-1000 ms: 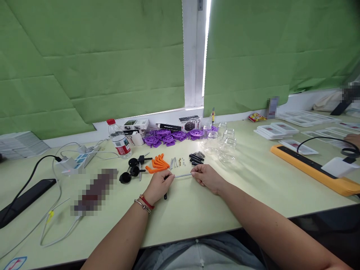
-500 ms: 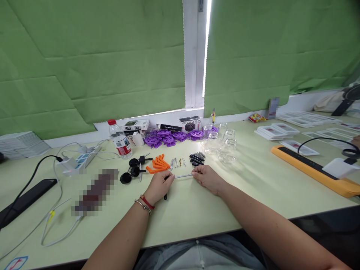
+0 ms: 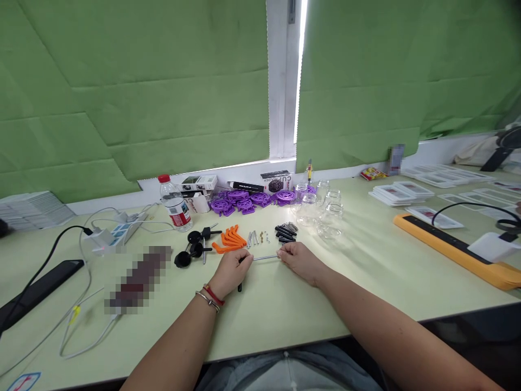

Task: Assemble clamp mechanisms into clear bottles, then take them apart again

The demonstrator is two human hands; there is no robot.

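Silver rod (image 3: 265, 257) is pinched at both ends just above the pale green table (image 3: 366, 271), right in front of the orange clips (image 3: 228, 239). Left hand (image 3: 230, 270) closes round a black tool (image 3: 240, 284) meeting the rod's left tip; right hand (image 3: 299, 260) grips the other end between fingertips. Looks like a fastening step, tool working into the rod. Next calls for steady alignment and a firm counter-hold. Thin, straight, shiny metal, lying level.
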